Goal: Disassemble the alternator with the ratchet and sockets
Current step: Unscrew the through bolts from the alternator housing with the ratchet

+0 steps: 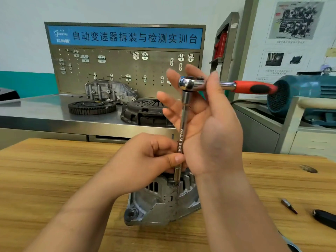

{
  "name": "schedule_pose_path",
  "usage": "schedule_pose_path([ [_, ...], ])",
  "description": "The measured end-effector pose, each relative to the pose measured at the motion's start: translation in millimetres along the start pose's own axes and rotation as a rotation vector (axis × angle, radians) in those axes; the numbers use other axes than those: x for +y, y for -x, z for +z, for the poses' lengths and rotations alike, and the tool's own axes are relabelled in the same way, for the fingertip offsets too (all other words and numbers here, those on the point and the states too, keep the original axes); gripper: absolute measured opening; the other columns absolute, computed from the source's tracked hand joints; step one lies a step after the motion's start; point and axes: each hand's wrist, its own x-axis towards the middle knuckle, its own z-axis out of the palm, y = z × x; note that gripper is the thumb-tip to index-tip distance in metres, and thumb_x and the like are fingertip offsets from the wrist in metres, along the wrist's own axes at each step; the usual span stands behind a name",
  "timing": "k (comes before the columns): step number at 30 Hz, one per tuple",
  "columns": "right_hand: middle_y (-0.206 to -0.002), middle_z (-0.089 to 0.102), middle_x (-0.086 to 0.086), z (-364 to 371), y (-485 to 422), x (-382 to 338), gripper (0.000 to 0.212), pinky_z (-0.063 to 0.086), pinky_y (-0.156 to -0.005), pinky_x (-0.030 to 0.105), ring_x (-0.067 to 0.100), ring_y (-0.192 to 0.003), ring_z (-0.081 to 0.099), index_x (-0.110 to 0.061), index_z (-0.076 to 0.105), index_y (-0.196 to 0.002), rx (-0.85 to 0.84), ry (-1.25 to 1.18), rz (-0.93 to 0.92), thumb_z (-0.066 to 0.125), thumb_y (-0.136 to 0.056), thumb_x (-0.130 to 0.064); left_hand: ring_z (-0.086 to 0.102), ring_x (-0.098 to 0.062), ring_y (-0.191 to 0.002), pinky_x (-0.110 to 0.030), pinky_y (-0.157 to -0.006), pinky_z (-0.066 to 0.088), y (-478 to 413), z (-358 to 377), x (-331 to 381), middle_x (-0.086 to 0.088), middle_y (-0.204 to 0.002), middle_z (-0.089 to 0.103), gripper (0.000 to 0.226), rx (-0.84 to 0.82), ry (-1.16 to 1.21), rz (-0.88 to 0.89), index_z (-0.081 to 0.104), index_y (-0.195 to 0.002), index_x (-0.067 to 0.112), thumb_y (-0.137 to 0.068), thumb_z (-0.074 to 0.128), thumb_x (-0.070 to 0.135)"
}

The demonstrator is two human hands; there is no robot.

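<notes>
A grey cast alternator point(161, 204) stands on the wooden table point(54, 179) near its front middle. A long chrome extension bar point(181, 135) rises from a recess in its top to the head of a ratchet point(189, 84), whose red and black handle point(254, 87) points right. My left hand point(145, 160) pinches the lower end of the bar just above the alternator. My right hand point(205, 122) is raised beside the ratchet head, thumb against the neck of the ratchet and fingers spread straight behind the bar.
A small dark bit point(289, 206) and a black tool handle point(325, 219) lie on the table at the right. Behind stands a steel bench point(36, 110) with a flywheel point(91, 106), a clutch cover point(143, 110) and a housing. A blue motor point(300, 93) sits at the right.
</notes>
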Motion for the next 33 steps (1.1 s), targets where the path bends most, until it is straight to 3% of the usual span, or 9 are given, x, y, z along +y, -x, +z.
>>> schedule_pose_path([
  [5,-0.106,0.072,-0.004,-0.4,-0.8,1.0,0.020,0.050,-0.087,0.034,0.020,-0.098,0.065,-0.024,0.066,-0.109,0.053,0.211,-0.196,0.055,-0.092,-0.026,0.069,-0.031,-0.071,-0.044,-0.073,0.058,-2.0,4.1,-2.0,-0.016,-0.073,0.071,0.045,0.098,-0.004,0.012,0.070,-0.076,0.001,-0.059,0.065,0.042],
  [9,-0.108,0.070,-0.006,1.3,-0.7,1.1,0.021,0.052,-0.078,0.027,0.019,-0.096,0.067,-0.023,0.066,-0.107,-0.038,0.136,-0.160,0.052,-0.091,-0.024,0.068,-0.037,-0.077,-0.052,-0.077,0.055,-2.6,0.3,-3.3,-0.018,-0.078,0.072,0.046,0.046,-0.010,-0.012,0.070,-0.083,-0.002,-0.064,0.065,0.039],
  [14,-0.097,0.075,0.005,-0.7,-0.9,0.3,0.045,0.056,-0.074,0.027,0.021,-0.078,0.071,-0.016,0.060,-0.114,-0.071,-0.016,0.056,0.042,-0.087,-0.047,0.064,-0.009,-0.060,-0.020,-0.061,0.052,-0.4,-2.0,-0.1,0.005,-0.061,0.069,0.017,-0.038,0.005,-0.015,0.071,-0.064,0.024,-0.077,0.062,0.027],
  [19,-0.120,0.068,-0.001,0.4,-0.1,2.0,0.024,0.051,-0.085,0.029,0.024,-0.111,0.064,-0.031,0.063,-0.113,-0.013,0.184,-0.146,0.051,-0.092,-0.028,0.070,-0.012,-0.071,-0.031,-0.070,0.059,-2.0,2.2,-0.7,-0.008,-0.075,0.074,0.024,0.018,-0.001,-0.041,0.066,-0.085,-0.012,-0.083,0.066,0.012],
  [22,-0.123,0.067,-0.001,1.3,0.1,1.6,0.024,0.049,-0.078,0.026,0.023,-0.103,0.066,-0.029,0.065,-0.110,-0.046,0.160,-0.163,0.050,-0.092,-0.024,0.071,-0.016,-0.073,-0.033,-0.070,0.059,-1.6,2.5,-1.4,-0.018,-0.079,0.072,0.031,0.029,0.008,-0.036,0.060,-0.090,-0.019,-0.083,0.065,0.011],
  [25,-0.113,0.071,0.005,-0.8,0.3,0.2,0.027,0.055,-0.076,0.026,0.026,-0.088,0.071,-0.020,0.064,-0.110,-0.056,0.039,-0.037,0.050,-0.093,-0.036,0.070,-0.021,-0.072,-0.032,-0.069,0.059,-0.8,-0.5,0.4,-0.010,-0.074,0.073,0.031,-0.007,0.014,-0.032,0.064,-0.083,-0.013,-0.083,0.064,0.018],
  [29,-0.097,0.075,0.006,-3.8,-0.6,-0.5,0.046,0.056,-0.073,0.027,0.021,-0.077,0.072,-0.018,0.063,-0.110,0.016,0.056,0.044,0.045,-0.081,-0.048,0.065,-0.002,-0.062,-0.024,-0.067,0.057,0.4,-3.0,-0.4,0.010,-0.060,0.068,0.017,-0.067,0.019,-0.046,0.066,-0.070,0.014,-0.085,0.062,0.009],
  [31,-0.102,0.074,0.003,-1.9,-0.4,-0.7,0.042,0.055,-0.073,0.026,0.020,-0.083,0.071,-0.020,0.064,-0.113,0.047,0.111,-0.017,0.050,-0.081,-0.045,0.063,0.000,-0.058,-0.020,-0.062,0.056,-1.1,-1.3,-2.9,0.012,-0.054,0.065,0.032,-0.027,0.017,-0.040,0.063,-0.058,0.024,-0.084,0.065,0.005],
  [33,-0.114,0.071,0.001,0.1,-0.4,-0.3,0.032,0.053,-0.090,0.030,0.020,-0.101,0.068,-0.023,0.064,-0.116,0.048,0.179,-0.116,0.058,-0.087,-0.034,0.064,-0.003,-0.056,-0.018,-0.058,0.054,-1.7,0.6,-3.3,0.008,-0.055,0.067,0.024,0.024,0.007,-0.039,0.065,-0.056,0.022,-0.076,0.070,0.012],
])
